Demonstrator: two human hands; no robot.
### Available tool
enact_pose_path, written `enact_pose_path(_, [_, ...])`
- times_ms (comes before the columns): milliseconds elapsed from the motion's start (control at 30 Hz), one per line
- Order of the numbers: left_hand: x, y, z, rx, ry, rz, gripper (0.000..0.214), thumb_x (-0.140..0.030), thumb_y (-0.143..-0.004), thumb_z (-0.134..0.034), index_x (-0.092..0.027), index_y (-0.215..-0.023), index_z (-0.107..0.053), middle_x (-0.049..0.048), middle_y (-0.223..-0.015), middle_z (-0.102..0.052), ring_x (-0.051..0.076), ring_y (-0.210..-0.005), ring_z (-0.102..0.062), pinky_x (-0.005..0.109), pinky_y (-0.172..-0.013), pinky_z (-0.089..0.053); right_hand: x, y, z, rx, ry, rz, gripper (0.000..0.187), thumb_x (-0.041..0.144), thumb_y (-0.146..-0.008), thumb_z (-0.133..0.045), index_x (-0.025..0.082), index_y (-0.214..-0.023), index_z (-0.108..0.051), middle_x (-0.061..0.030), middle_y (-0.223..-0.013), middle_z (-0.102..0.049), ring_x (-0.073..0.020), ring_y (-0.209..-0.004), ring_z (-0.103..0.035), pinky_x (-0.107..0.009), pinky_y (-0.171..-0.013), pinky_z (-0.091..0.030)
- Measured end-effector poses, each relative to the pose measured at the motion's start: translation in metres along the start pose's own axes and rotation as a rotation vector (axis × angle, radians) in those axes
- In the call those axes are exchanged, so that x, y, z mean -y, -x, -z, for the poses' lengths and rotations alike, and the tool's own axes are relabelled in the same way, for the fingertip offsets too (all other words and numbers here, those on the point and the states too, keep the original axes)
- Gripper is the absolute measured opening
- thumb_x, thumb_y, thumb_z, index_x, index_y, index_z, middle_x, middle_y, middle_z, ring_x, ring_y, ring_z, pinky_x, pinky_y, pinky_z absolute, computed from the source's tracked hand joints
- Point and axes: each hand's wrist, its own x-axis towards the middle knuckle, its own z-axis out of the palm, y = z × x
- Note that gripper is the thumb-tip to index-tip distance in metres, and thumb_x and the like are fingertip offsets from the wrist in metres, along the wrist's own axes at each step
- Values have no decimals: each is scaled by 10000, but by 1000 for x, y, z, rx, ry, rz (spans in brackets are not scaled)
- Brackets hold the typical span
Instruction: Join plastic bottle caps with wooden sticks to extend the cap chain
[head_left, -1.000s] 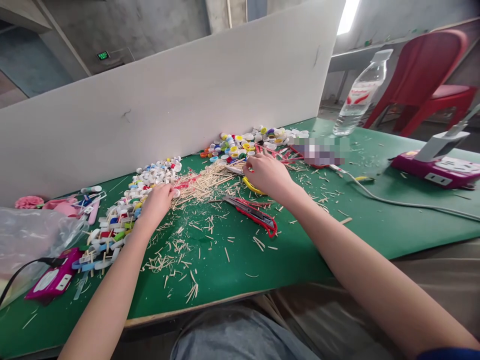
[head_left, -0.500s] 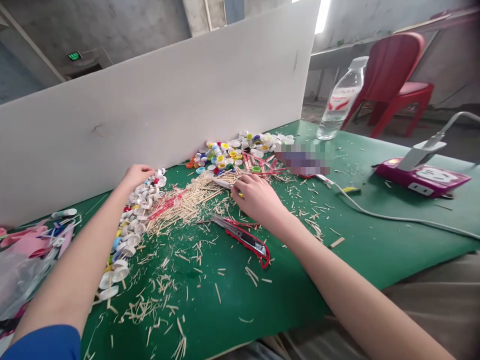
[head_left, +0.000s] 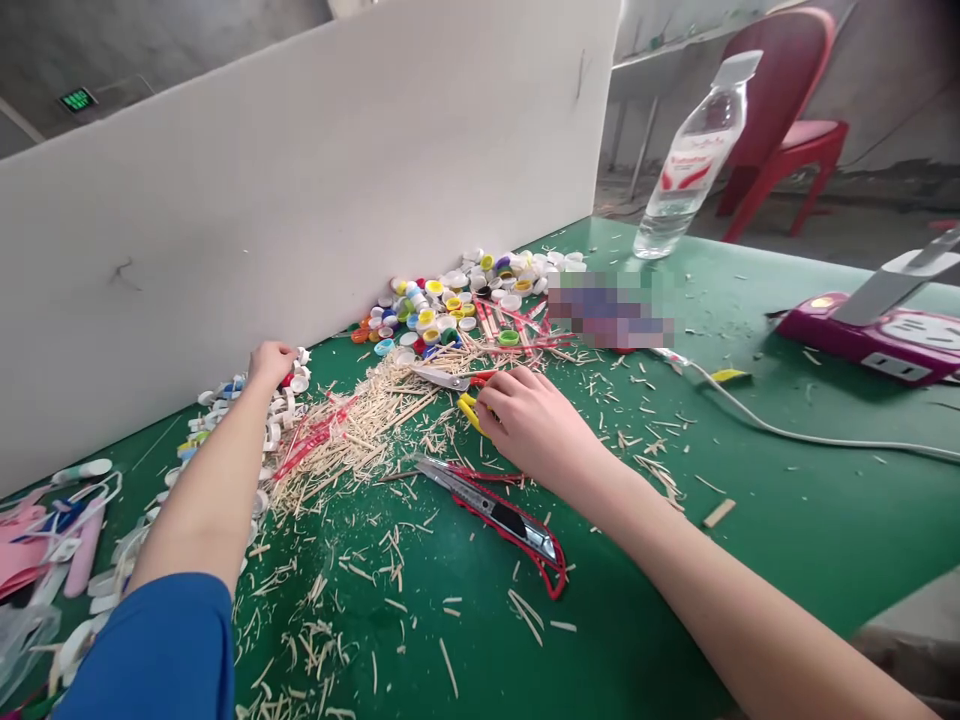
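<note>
My left hand (head_left: 271, 362) is stretched out over the far end of a row of white bottle caps (head_left: 281, 405), several with wooden sticks in them. Its fingers are drawn together beside the caps, and what they pinch, if anything, is hidden. My right hand (head_left: 529, 415) curls around the red and yellow handles of a pair of scissors (head_left: 442, 377), whose blades point left over a heap of wooden sticks (head_left: 371, 415). In front of that hand lies a red utility knife (head_left: 499, 510), its blade toward the sticks.
Loose coloured caps (head_left: 431, 310) are piled along a white board (head_left: 315, 190). A water bottle (head_left: 694, 160) stands at the back right. On the right, a purple power strip (head_left: 862, 340) holds a plug, and a white cable (head_left: 795, 435) crosses the green table (head_left: 637, 600). Wood shavings lie scattered.
The view has shifted, so the knife and power strip appear larger. More of the scissors' handles shows beside my right hand. My left hand remains at the row of caps.
</note>
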Motion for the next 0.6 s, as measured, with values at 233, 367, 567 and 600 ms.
enact_pose_path(233, [-10, 6, 1, -63, -32, -18, 258, -327, -775, -508, -136, -862, -657, 161, -985, -681, 287, -946, -576, 370, -855, -412, 0, 2, -4, -7, 34, -3, 319, 251, -954, -367, 165, -829, -647, -75, -890, -624, -187, -851, -487, -315, -764, -344])
enact_pose_path(367, [-24, 36, 21, -163, -60, -200, 273, -265, -813, -421, -117, -827, -651, 160, -902, -677, 263, -900, -570, 380, -897, -381, 1, 4, -3, -31, 71, 15, 312, 263, -947, -368, 154, -880, -652, -98, -921, -628, -205, -877, -490, -330, -777, -347])
enact_pose_path(567, [-72, 137, 53, -38, 49, -433, 314, -345, -850, -410, -165, -864, -668, 60, -796, -661, 188, -729, -554, 295, -728, -417, 7, 5, -6, -37, 85, 6, 306, 271, -932, -375, 138, -962, -649, -125, -1058, -623, -253, -1003, -501, -365, -840, -357])
enact_pose_path(600, [-81, 155, 53, 13, 57, -532, 308, -353, -849, -425, -169, -843, -671, 57, -802, -657, 188, -739, -552, 298, -726, -417, 8, 5, -8, -15, 92, 2, 313, 282, -934, -370, 136, -978, -643, -128, -1061, -625, -257, -1001, -508, -370, -837, -362])
